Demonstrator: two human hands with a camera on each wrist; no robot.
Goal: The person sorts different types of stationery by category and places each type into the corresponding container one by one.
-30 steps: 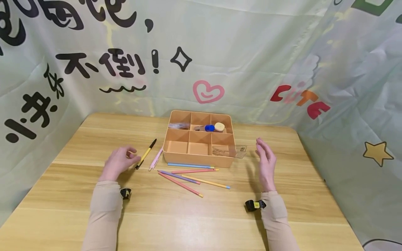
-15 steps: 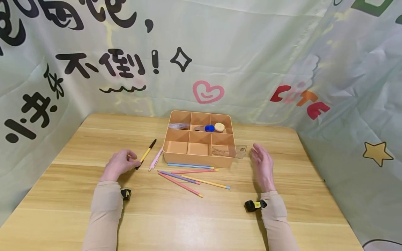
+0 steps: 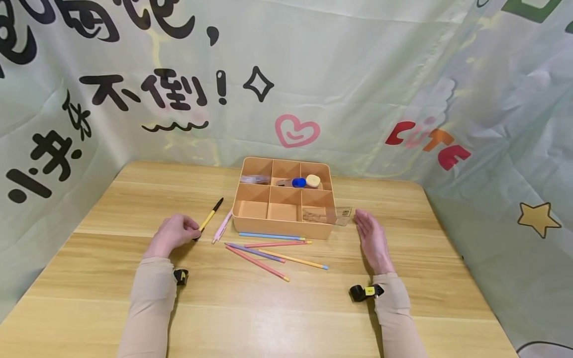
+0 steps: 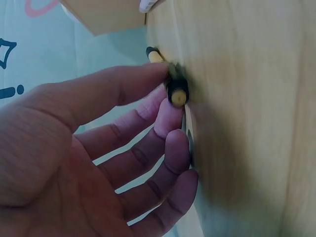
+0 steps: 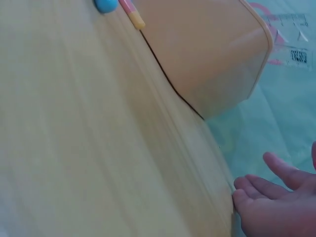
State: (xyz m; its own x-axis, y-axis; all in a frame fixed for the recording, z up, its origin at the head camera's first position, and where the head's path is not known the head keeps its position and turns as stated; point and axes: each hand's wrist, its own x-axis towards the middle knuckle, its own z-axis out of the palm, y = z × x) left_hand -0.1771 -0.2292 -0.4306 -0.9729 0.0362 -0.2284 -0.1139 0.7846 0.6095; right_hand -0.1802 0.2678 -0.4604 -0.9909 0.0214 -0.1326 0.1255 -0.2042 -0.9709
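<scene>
Between thumb and fingertips my left hand (image 3: pixel 172 233) pinches the near end of a yellow pen with black ends (image 3: pixel 209 218). The left wrist view shows that pen (image 4: pixel 178 96) end-on at the fingertips, close to the tabletop. A pink pen (image 3: pixel 221 227) lies to its right, beside a tan six-compartment box (image 3: pixel 268 226). Just right of the box my right hand (image 3: pixel 373 243) is held with relaxed fingers and holds nothing. Close to its fingertips, a clear ruler (image 3: pixel 343 216) sticks out over the box's right side.
Several coloured pencils (image 3: pixel 293 258) lie in front of the box. Its back compartments hold a clear-purplish item (image 3: pixel 255 179), a blue-capped object (image 3: pixel 298 183) and a round cream piece (image 3: pixel 313 181). A printed cloth (image 3: pixel 358 89) hangs behind the wooden table (image 3: pixel 250 318).
My left hand has lowered slightly onto the yellow pen's near end and now pinches it. My right hand has come down and left, towards the ruler.
</scene>
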